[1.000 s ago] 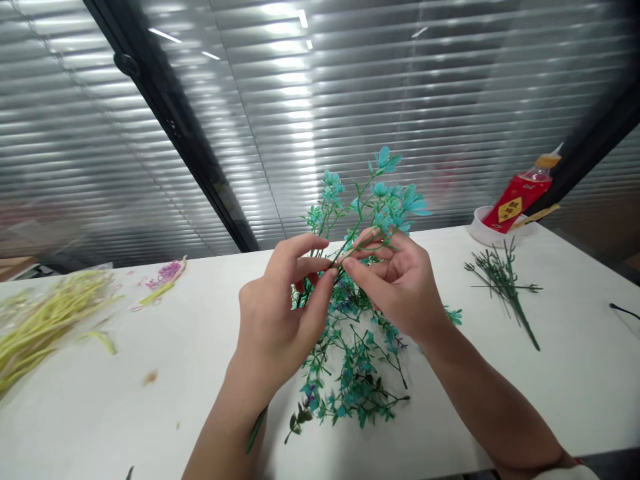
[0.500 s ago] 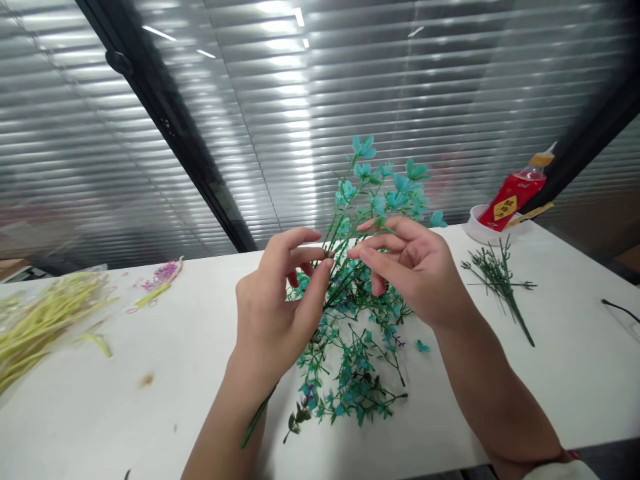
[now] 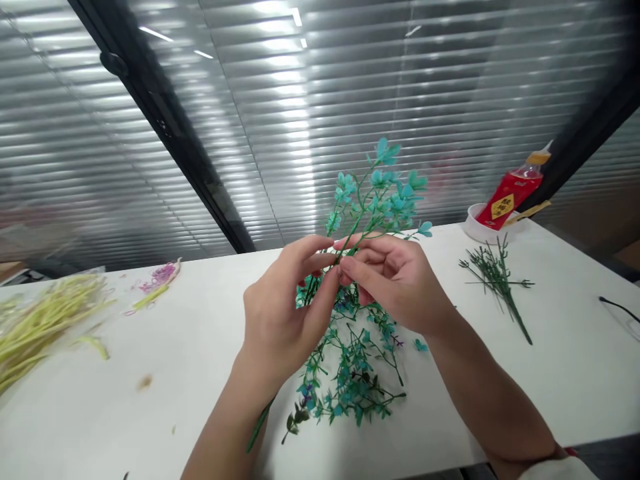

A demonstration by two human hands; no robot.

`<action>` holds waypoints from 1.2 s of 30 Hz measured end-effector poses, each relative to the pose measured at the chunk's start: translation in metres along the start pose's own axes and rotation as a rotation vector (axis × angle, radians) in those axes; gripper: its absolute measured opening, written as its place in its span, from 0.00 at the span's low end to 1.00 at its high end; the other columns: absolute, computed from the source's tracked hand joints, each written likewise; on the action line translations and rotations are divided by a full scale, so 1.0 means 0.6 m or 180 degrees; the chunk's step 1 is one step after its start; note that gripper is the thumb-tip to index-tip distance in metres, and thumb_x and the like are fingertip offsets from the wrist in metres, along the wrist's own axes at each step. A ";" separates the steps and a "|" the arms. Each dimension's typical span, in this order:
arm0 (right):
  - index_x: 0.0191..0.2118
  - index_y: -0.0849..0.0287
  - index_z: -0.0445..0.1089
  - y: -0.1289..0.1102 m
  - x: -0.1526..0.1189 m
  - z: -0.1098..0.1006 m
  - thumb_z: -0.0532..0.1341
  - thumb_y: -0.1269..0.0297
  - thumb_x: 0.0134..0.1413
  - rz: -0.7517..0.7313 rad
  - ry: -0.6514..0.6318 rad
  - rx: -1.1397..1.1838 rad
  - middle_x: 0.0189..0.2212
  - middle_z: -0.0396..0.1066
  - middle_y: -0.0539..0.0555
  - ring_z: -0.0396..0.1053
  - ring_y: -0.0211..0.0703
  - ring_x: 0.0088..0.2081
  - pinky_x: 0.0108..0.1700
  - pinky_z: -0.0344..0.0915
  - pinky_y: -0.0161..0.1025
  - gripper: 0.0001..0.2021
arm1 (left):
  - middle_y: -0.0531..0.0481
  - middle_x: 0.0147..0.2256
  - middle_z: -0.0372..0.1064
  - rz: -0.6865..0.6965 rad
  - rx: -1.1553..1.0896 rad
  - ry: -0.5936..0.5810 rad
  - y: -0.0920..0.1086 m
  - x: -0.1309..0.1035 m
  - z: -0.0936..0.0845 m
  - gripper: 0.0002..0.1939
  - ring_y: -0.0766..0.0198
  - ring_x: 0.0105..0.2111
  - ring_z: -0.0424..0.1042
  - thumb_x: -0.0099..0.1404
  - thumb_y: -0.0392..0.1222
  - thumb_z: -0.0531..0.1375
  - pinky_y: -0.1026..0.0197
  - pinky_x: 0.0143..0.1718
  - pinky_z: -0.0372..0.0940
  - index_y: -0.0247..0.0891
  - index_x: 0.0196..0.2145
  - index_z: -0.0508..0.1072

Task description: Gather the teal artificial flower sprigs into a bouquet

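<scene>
Above the table I hold up an artificial flower bunch (image 3: pixel 385 200) with turquoise blossoms and green stems. My left hand (image 3: pixel 287 300) is closed on its stems between thumb and fingers, and the thick stem end (image 3: pixel 260 427) shows below, beside my wrist. My right hand (image 3: pixel 395 277) pinches a stem close to the left fingertips; both sets of fingertips nearly touch. Beneath the hands lies a pile of loose turquoise sprigs (image 3: pixel 357 387), partly hidden by them. One small loose blossom (image 3: pixel 421 345) rests to its right.
A bare green stem bunch (image 3: pixel 505 287) lies at right. Behind it a red-labelled bottle (image 3: pixel 510 197) leans in a white bowl (image 3: pixel 483 230). Yellow strips (image 3: pixel 45 320) and a purple tangle (image 3: pixel 163 277) lie at left. A cable (image 3: pixel 620 307) reaches in from the right. Blinds stand behind the table.
My right hand has moved left and slightly down, meeting the left fingertips and gripping a stem. The top blossoms have swung right. My left hand has shifted slightly right.
</scene>
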State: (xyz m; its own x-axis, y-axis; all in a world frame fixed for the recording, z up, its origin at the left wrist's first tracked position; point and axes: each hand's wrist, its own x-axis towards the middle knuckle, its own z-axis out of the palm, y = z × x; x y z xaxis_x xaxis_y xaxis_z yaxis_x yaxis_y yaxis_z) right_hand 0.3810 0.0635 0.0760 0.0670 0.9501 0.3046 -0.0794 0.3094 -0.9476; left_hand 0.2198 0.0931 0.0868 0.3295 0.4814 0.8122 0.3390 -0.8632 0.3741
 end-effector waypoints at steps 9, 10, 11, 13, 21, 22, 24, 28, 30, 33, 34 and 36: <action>0.38 0.59 0.76 -0.012 0.006 -0.008 0.67 0.64 0.58 -0.0405 0.0167 -0.0020 0.24 0.69 0.46 0.63 0.26 0.19 0.19 0.63 0.24 0.05 | 0.51 0.42 0.75 -0.0242 -0.0353 0.0328 0.001 0.002 -0.003 0.24 0.59 0.43 0.78 0.62 0.34 0.66 0.59 0.39 0.71 0.43 0.53 0.65; 0.37 0.59 0.76 -0.013 0.006 -0.011 0.67 0.64 0.58 -0.0422 0.0184 -0.0055 0.24 0.68 0.46 0.63 0.26 0.19 0.19 0.64 0.24 0.05 | 0.50 0.42 0.75 -0.0331 -0.0273 0.0349 0.000 0.003 -0.006 0.23 0.59 0.43 0.78 0.62 0.35 0.66 0.59 0.38 0.70 0.43 0.53 0.65; 0.37 0.59 0.76 -0.014 0.007 -0.013 0.67 0.63 0.58 -0.0435 0.0197 -0.0085 0.25 0.68 0.46 0.63 0.26 0.19 0.19 0.64 0.24 0.05 | 0.49 0.42 0.75 -0.0422 -0.0163 0.0317 -0.002 0.004 -0.008 0.22 0.60 0.43 0.77 0.62 0.36 0.66 0.60 0.37 0.69 0.43 0.52 0.66; 0.37 0.59 0.76 -0.014 0.007 -0.015 0.67 0.63 0.58 -0.0464 0.0202 -0.0121 0.26 0.68 0.46 0.63 0.25 0.19 0.19 0.64 0.24 0.05 | 0.50 0.43 0.75 -0.0559 0.0049 0.0086 -0.006 0.006 -0.013 0.19 0.62 0.41 0.75 0.63 0.38 0.66 0.60 0.36 0.68 0.42 0.50 0.68; 0.38 0.57 0.76 -0.010 0.008 -0.016 0.66 0.63 0.60 -0.0538 -0.0011 -0.0108 0.30 0.70 0.46 0.64 0.24 0.19 0.19 0.64 0.26 0.05 | 0.52 0.39 0.73 -0.0545 0.0253 -0.0531 -0.016 0.009 -0.012 0.09 0.67 0.36 0.70 0.67 0.40 0.63 0.62 0.36 0.64 0.40 0.45 0.72; 0.38 0.57 0.76 -0.009 0.008 -0.016 0.66 0.62 0.60 -0.0530 -0.0030 -0.0112 0.31 0.70 0.47 0.64 0.24 0.18 0.19 0.64 0.26 0.05 | 0.53 0.37 0.72 -0.0510 0.0231 -0.0513 -0.017 0.010 -0.011 0.07 0.68 0.35 0.69 0.67 0.40 0.62 0.63 0.35 0.64 0.40 0.44 0.73; 0.38 0.57 0.76 -0.008 0.009 -0.018 0.65 0.62 0.60 -0.0520 -0.0059 -0.0117 0.32 0.70 0.47 0.63 0.24 0.18 0.18 0.63 0.26 0.05 | 0.53 0.35 0.71 -0.0481 0.0139 -0.0465 -0.017 0.010 -0.011 0.05 0.69 0.33 0.67 0.68 0.38 0.62 0.63 0.35 0.63 0.39 0.41 0.73; 0.39 0.56 0.75 -0.006 0.010 -0.020 0.65 0.61 0.61 -0.0517 -0.0122 -0.0111 0.31 0.70 0.46 0.63 0.24 0.18 0.19 0.63 0.27 0.05 | 0.54 0.33 0.70 -0.0591 -0.0069 -0.0471 -0.017 0.011 -0.013 0.03 0.69 0.31 0.65 0.67 0.37 0.62 0.63 0.34 0.63 0.40 0.40 0.73; 0.39 0.56 0.75 -0.005 0.010 -0.020 0.65 0.61 0.61 -0.0491 -0.0130 -0.0115 0.31 0.70 0.46 0.63 0.24 0.18 0.19 0.64 0.27 0.06 | 0.54 0.33 0.69 -0.0665 -0.0121 -0.0509 -0.017 0.010 -0.014 0.03 0.69 0.31 0.65 0.67 0.36 0.61 0.63 0.33 0.62 0.40 0.40 0.73; 0.39 0.57 0.75 -0.005 0.010 -0.020 0.65 0.60 0.61 -0.0463 -0.0096 -0.0155 0.30 0.69 0.47 0.63 0.25 0.18 0.19 0.64 0.27 0.06 | 0.54 0.34 0.69 -0.0762 -0.0168 -0.0516 -0.016 0.009 -0.015 0.02 0.69 0.31 0.65 0.67 0.36 0.61 0.62 0.32 0.61 0.40 0.39 0.72; 0.39 0.58 0.75 -0.006 0.011 -0.020 0.65 0.60 0.61 -0.0458 -0.0074 -0.0176 0.29 0.69 0.46 0.63 0.25 0.18 0.19 0.63 0.27 0.07 | 0.54 0.34 0.69 -0.0797 -0.0179 -0.0508 -0.015 0.009 -0.015 0.02 0.69 0.30 0.65 0.68 0.36 0.60 0.62 0.31 0.61 0.40 0.38 0.72; 0.39 0.58 0.75 -0.007 0.011 -0.021 0.65 0.60 0.61 -0.0431 -0.0021 -0.0220 0.27 0.67 0.46 0.63 0.25 0.18 0.18 0.62 0.26 0.07 | 0.53 0.33 0.69 -0.0881 -0.0209 -0.0490 -0.014 0.009 -0.016 0.01 0.68 0.29 0.65 0.68 0.37 0.60 0.61 0.30 0.60 0.40 0.38 0.72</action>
State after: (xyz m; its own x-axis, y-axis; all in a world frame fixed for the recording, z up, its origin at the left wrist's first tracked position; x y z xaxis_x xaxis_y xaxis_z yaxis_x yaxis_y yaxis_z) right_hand 0.3941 0.0681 0.0807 0.0658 0.9001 0.4306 -0.0013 0.4316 -0.9021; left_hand 0.2103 0.1018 0.0921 0.3638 0.7122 0.6003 0.3783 -0.7019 0.6035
